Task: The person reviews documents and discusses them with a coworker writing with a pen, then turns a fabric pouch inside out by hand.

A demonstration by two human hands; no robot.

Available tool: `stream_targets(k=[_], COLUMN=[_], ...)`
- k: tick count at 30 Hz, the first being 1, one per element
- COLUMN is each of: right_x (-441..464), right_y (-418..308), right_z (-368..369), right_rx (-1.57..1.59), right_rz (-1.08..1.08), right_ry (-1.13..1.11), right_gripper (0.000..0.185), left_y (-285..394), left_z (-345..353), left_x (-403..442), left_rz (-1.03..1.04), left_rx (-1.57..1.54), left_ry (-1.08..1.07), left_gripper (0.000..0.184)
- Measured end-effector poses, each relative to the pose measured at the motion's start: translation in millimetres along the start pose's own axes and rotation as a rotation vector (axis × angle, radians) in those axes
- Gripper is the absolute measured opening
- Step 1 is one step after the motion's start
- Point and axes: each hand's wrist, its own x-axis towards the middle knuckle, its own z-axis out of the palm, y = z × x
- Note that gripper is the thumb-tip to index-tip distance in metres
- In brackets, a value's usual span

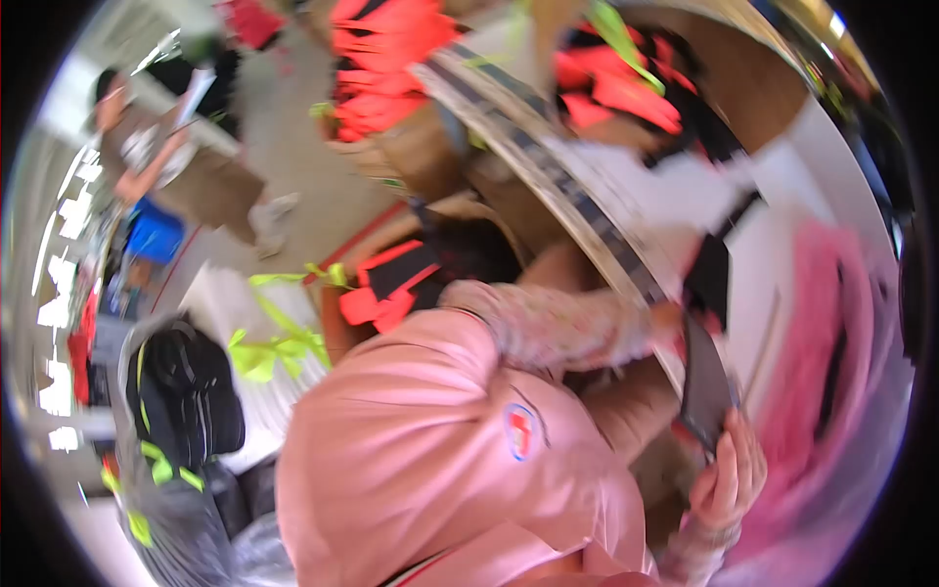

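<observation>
A dark grey and black fabric piece (706, 377) with a reddish-orange edge stretches between my two hands at the table's edge. My left hand (668, 326), blurred, is closed on its upper end, beside a black flap with a narrow strap (708, 279). At the lower end, my right hand (729, 472) pinches the corner, fingers bent against the fabric. Both of my arms wear pale patterned sleeve covers (562, 323) over a pink shirt.
Pink material in clear plastic (827, 342) lies on the white table (636, 186). Orange and black pieces (621, 88) sit farther along it. Stacked orange pieces (386, 68) fill a carton. A black backpack (186, 391) lies in plastic. Another person (181, 157) stands across the aisle.
</observation>
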Motion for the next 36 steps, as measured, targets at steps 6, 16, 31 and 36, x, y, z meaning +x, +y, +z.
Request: stream_targets(k=[6,16,31,36], right_x=[2.4,-6.0,-39.9,-113.8], right_y=[10.2,46.1,42.6,63.4], right_z=[17.2,75.2,178.6,220.2], right_rx=[-0.034,-0.144,-0.338,-0.303], right_rz=[-0.039,0.306,0.530,0.708], right_ry=[-0.137,-0.363,-0.303,-0.423], right_gripper=[0.040,0.037,0.016,0.009], left_y=[41.0,-37.5,-62.4,-64.9], left_z=[0.8,20.9,31.3,32.7], left_x=[-12.4,14.6,-19.4,-50.3], left_rz=[-0.331,-0.065,-0.005,0.016], left_rx=[-0.382,-0.278,-0.218,-0.063], left_ry=[0.212,0.028,0.114,0.304], left_gripper=[0.027,0.033,0.050,0.056])
